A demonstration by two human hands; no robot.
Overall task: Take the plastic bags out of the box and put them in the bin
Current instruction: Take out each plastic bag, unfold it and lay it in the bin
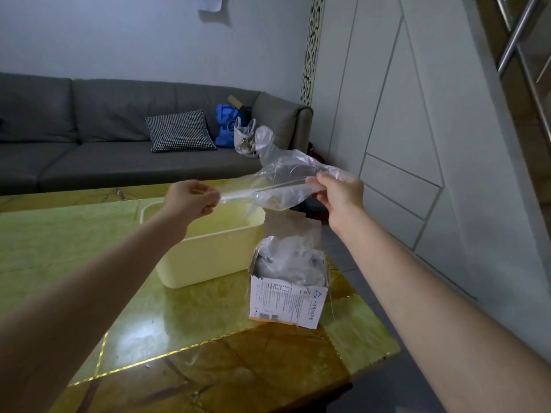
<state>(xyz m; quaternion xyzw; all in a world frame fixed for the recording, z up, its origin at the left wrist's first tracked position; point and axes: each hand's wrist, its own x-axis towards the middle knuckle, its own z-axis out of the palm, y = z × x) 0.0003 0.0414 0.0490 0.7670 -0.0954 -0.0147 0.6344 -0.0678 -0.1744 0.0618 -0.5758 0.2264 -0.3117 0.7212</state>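
Our left fingers (pixel 208 201) were curled and pinching one end of a clear bag (pixel 283 180), drawn out into a thin strand there. Our right fingers (pixel 316 186) pinched the other end, where the film bunched and puffed up loosely beyond the right hand (pixel 340 195). The left hand (pixel 190 198) sat level with it, so the bag hung stretched between the two, above the bin (pixel 208 251), toward its far side.

The bin, a cream tub, stood open on the bench (pixel 89 263) and looked bare inside as far as we could see. The box (pixel 289 296) stood touching or just beside the bin's right wall, its flap up and more crumpled bags (pixel 289 257) heaped above its rim.

We judged the risks plain enough. The film was light and slack, so if we let go at this height it could drift past the bin's far rim or onto the bench. The loose part on the right reached past the bin, so letting go with the left first might swing it outside. Pulling the ends harder could tear the thin strand. The heap in the box sat loose too; a brush of the right arm could tip the box or spill bags off the bench's near edge.
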